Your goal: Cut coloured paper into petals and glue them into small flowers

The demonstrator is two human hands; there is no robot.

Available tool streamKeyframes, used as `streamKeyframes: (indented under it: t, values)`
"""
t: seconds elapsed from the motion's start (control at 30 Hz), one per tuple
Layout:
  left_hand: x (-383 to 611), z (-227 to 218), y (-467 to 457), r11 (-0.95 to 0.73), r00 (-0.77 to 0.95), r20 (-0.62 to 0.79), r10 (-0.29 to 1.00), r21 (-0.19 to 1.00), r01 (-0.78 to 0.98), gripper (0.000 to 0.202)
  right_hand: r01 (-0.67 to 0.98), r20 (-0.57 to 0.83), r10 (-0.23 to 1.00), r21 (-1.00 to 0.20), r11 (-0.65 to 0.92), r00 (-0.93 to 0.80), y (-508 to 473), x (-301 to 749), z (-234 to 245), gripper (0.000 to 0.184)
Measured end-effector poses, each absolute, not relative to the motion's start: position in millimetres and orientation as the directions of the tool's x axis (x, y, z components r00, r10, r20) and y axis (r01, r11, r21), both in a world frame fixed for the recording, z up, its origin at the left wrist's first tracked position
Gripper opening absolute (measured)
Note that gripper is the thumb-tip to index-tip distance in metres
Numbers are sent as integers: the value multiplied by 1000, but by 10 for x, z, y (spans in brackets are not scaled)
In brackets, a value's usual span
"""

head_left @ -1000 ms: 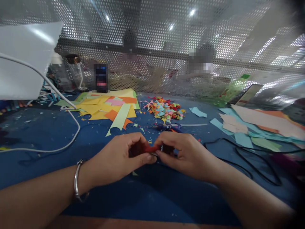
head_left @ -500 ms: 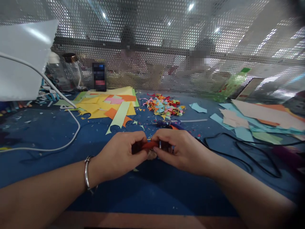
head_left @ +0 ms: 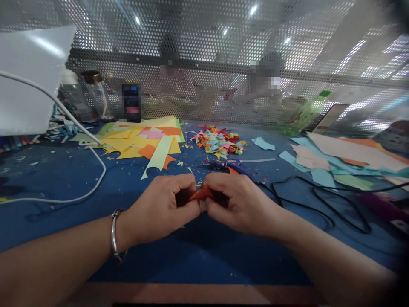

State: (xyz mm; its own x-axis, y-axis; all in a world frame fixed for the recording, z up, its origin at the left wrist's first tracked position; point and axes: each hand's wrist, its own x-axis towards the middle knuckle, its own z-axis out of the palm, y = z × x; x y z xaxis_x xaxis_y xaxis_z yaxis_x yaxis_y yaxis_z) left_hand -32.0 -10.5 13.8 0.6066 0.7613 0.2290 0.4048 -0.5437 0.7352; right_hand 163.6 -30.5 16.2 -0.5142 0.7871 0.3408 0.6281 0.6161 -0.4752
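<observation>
My left hand (head_left: 164, 207) and my right hand (head_left: 238, 202) meet over the near middle of the blue table, fingers pinched. Between them they grip a small orange piece of paper (head_left: 201, 195), one end in each hand. Its ends are hidden by my fingers. Just below it, a small pale thing (head_left: 203, 206) shows between my thumbs; I cannot make out what it is. Beyond my right hand lies a tool with dark blue handles (head_left: 220, 164). A heap of small coloured paper pieces (head_left: 220, 140) sits farther back.
Yellow and orange paper sheets (head_left: 128, 145) lie at the back left, with a pale green strip (head_left: 158, 157) on top. More paper sheets (head_left: 358, 149) are at the right, near a black cable (head_left: 315, 196). A white cable (head_left: 99, 179) loops on the left. Bottles (head_left: 96, 96) stand behind.
My fingers have shifted slightly around the orange paper, which now looks more bent upward in the middle. The whole view has moved a little.
</observation>
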Motion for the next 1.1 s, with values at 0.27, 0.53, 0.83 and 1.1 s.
streamKeyframes:
  t: [0.27,0.53,0.83,1.1]
  values:
    - [-343,116,-64,-502,593,175,786,740,447,22,643,314,818,-507,573,-481,-245,1653,133,6]
    - [-262,111,-54,-544,599,176,781,663,514,15,647,309,809,-487,587,-500,-271,1643,134,12]
    - [-378,163,-26,-477,559,138,817,706,523,16,684,289,831,-473,555,-475,-243,1677,147,15]
    - [-391,159,4,-445,533,208,820,817,366,24,703,180,844,-481,524,-505,-229,1676,150,19]
